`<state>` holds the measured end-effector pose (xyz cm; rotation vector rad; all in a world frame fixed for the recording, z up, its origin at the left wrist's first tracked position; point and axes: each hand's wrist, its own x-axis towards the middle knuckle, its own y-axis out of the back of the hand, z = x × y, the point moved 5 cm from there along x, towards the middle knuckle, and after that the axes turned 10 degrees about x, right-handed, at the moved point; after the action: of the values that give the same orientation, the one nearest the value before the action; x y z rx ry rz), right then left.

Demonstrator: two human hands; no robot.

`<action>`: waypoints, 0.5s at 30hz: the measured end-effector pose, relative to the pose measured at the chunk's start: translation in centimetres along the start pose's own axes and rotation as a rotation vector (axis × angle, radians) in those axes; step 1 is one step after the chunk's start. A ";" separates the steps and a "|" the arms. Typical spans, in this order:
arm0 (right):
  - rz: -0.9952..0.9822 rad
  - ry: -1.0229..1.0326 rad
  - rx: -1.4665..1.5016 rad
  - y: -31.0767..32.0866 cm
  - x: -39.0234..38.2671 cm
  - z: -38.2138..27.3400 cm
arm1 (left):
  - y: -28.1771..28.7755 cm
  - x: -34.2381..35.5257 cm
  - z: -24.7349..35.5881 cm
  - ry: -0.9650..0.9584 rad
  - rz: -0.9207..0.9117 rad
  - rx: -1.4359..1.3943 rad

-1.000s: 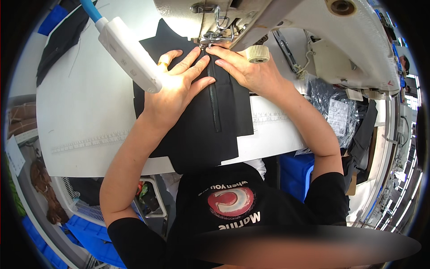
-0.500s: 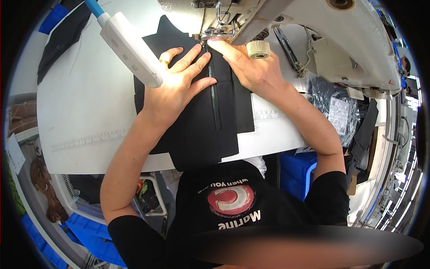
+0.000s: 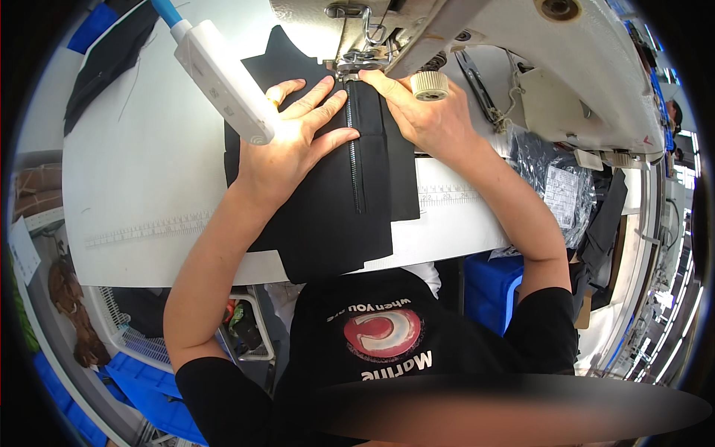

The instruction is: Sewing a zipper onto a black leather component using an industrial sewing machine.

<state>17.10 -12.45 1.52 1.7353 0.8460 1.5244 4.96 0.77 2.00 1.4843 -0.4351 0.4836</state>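
A black fabric piece (image 3: 320, 216) lies flat on the white sewing table, with a metal-toothed zipper (image 3: 353, 160) running down it. The zipper's far end is at the presser foot (image 3: 348, 72) of the sewing machine (image 3: 506, 45). My left hand (image 3: 298, 127) rests on the fabric left of the zipper, fingers spread and thumb reaching onto the teeth; a ring is on one finger. My right hand (image 3: 428, 115) lies to the right of the zipper, its index finger stretched out beside the presser foot. Its other fingers are partly hidden behind the machine's ridged knob (image 3: 430, 86).
A white lamp (image 3: 223, 82) on a blue stem hangs over my left hand. Tweezers (image 3: 478, 86) and a clear plastic package (image 3: 558, 190) lie right of the machine. Another black cloth (image 3: 112, 59) is at far left. Blue bins (image 3: 491, 290) and a white basket (image 3: 138, 335) stand below the table.
The view has shifted slightly. My right index fingertip has moved a little right, away from the presser foot. The left hand keeps its place on the fabric.
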 end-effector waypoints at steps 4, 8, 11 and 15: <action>-0.002 -0.042 0.046 2.3 0.8 -1.6 | -0.3 -1.0 0.8 -0.026 -0.158 0.057; -0.284 0.098 0.308 7.0 -1.2 -7.4 | 3.1 -4.7 3.3 -0.261 -0.460 -0.135; -0.365 0.181 0.353 7.7 -4.4 -11.1 | 5.8 -7.9 5.4 -0.257 -0.532 -0.224; -0.267 0.183 0.386 5.5 -5.6 -11.6 | 6.0 -9.1 6.5 -0.147 -0.418 -0.122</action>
<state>5.19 -19.37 3.99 1.6704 1.4840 1.4193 -5.84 -5.92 2.23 1.4475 -0.2526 0.0167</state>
